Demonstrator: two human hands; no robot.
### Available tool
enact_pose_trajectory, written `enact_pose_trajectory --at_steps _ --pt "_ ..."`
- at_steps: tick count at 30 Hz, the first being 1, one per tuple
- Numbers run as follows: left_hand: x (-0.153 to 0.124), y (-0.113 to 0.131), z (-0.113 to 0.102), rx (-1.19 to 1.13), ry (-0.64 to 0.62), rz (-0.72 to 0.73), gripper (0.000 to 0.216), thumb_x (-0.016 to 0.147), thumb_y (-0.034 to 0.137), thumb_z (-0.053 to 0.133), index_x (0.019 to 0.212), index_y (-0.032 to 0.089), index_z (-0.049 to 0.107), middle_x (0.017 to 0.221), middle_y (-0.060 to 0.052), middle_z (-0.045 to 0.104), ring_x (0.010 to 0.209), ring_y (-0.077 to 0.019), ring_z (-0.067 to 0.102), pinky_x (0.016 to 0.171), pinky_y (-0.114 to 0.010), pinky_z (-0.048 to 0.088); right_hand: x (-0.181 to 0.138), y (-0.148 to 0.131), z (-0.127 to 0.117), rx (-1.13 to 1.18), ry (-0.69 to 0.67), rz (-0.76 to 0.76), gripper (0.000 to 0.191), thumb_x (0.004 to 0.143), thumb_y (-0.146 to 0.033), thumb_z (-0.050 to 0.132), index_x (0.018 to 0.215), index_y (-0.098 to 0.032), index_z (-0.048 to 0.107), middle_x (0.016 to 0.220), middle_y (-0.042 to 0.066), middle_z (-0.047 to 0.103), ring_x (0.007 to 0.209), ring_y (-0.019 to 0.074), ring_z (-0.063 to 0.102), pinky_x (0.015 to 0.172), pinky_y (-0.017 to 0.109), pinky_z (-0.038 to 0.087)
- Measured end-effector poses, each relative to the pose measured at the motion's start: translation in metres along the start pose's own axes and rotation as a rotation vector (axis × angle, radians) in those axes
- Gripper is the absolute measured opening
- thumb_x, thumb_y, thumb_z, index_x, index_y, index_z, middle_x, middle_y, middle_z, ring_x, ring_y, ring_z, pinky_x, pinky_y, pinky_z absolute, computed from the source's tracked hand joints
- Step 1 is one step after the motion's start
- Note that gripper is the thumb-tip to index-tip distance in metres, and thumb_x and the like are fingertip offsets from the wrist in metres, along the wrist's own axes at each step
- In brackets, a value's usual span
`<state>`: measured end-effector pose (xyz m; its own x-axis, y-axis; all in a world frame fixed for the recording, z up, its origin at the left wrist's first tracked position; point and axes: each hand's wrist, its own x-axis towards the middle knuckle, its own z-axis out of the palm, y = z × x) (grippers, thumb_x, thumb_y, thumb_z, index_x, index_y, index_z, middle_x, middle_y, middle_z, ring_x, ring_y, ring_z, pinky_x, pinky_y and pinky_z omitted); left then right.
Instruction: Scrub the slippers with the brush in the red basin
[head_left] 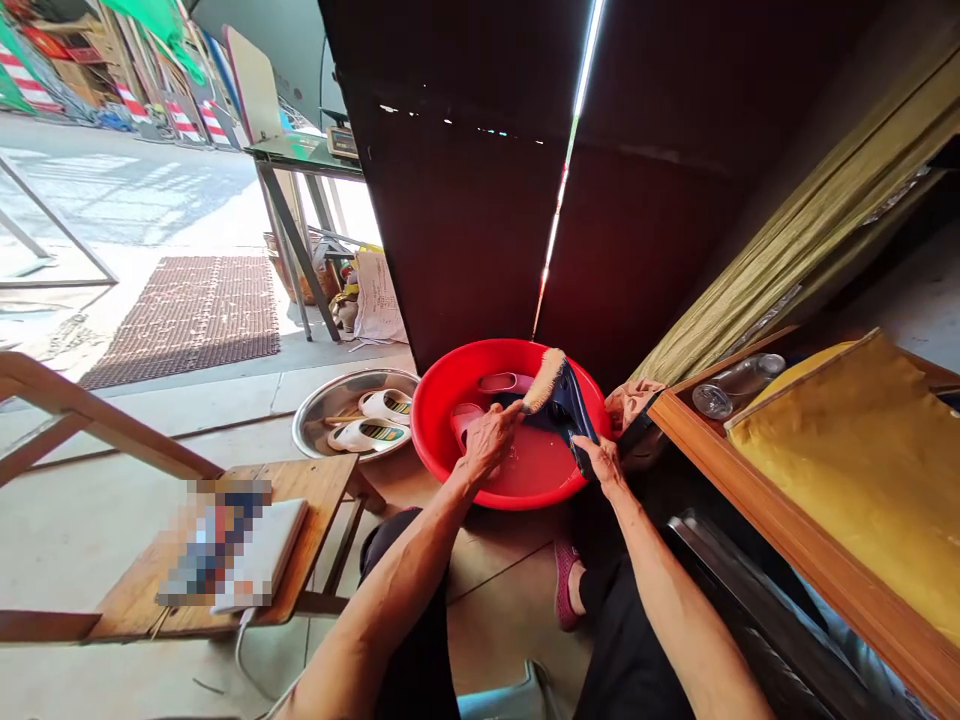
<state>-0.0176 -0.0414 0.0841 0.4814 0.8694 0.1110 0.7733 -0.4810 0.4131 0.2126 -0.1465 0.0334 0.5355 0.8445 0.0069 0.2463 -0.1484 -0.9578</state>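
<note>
Brushing navy slipper (568, 412) — right hand (600, 462) at red basin's rim (450, 366)

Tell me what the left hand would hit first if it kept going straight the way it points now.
The brush, most likely: its pale bristles sit just past the fingertips of the left hand, up and to the right. Depth is hard to judge here, and the dark blue item lies right beside the brush.

From my remote feed, the object on the wooden stool (214, 545) was pixelated beyond recognition, and the readout on the scale (343, 143) was too small to read. The bristle brush (544, 380) partly hid the dark blue item (566, 412), so I couldn't identify it.
</note>
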Motion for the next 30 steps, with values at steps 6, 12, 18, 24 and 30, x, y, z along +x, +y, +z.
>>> enact_pose_trajectory --at_steps 6,12,18,24,30 --pt "-0.014 -0.005 -0.002 0.071 -0.083 0.257 0.041 0.108 0.041 0.045 0.145 0.041 0.064 0.116 -0.005 0.065 0.100 -0.0180 0.064 0.082 -0.025 0.041 0.009 -0.006 -0.012 -0.213 0.086 -0.013 0.053 0.070 -0.059 0.078 0.115 -0.030 0.080 0.080 0.002 0.071 0.086 0.0297 0.065 0.080 0.039 0.048" --pt "0.005 -0.014 -0.006 0.176 0.003 0.015 0.045 0.110 0.040 0.036 0.147 0.038 0.061 0.115 -0.009 0.062 0.094 -0.0221 0.064 0.076 -0.029 0.040 0.005 -0.004 0.000 -0.336 0.055 0.065 0.066 0.067 -0.060 0.083 0.127 -0.034 0.078 0.093 0.003 0.073 0.095 0.0306 0.067 0.089 0.043 0.051" --pt "-0.012 -0.005 -0.002 0.170 -0.026 0.186 0.044 0.110 0.035 0.037 0.145 0.040 0.062 0.113 -0.008 0.062 0.097 -0.0209 0.062 0.081 -0.029 0.041 0.007 -0.003 -0.001 -0.196 0.002 0.016 0.058 0.072 -0.066 0.075 0.114 -0.027 0.083 0.082 0.000 0.074 0.090 0.0267 0.066 0.084 0.037 0.051" --pt "-0.008 -0.006 0.000 0.147 0.007 0.104 0.045 0.110 0.038 0.037 0.149 0.039 0.059 0.116 -0.008 0.064 0.096 -0.0203 0.064 0.079 -0.027 0.042 -0.002 -0.002 -0.008 -0.036 -0.045 0.022 0.059 0.070 -0.065 0.078 0.109 -0.021 0.084 0.077 -0.001 0.072 0.081 0.0228 0.064 0.077 0.032 0.049" --pt "0.025 -0.016 0.002 -0.117 0.070 -0.094 0.047 0.109 0.046 0.042 0.152 0.035 0.059 0.116 -0.006 0.069 0.104 -0.0223 0.067 0.082 -0.026 0.045 -0.015 -0.007 0.005 0.377 0.104 0.112 0.063 0.067 -0.069 0.085 0.103 -0.017 0.081 0.092 0.006 0.078 0.102 0.0290 0.070 0.090 0.039 0.057"
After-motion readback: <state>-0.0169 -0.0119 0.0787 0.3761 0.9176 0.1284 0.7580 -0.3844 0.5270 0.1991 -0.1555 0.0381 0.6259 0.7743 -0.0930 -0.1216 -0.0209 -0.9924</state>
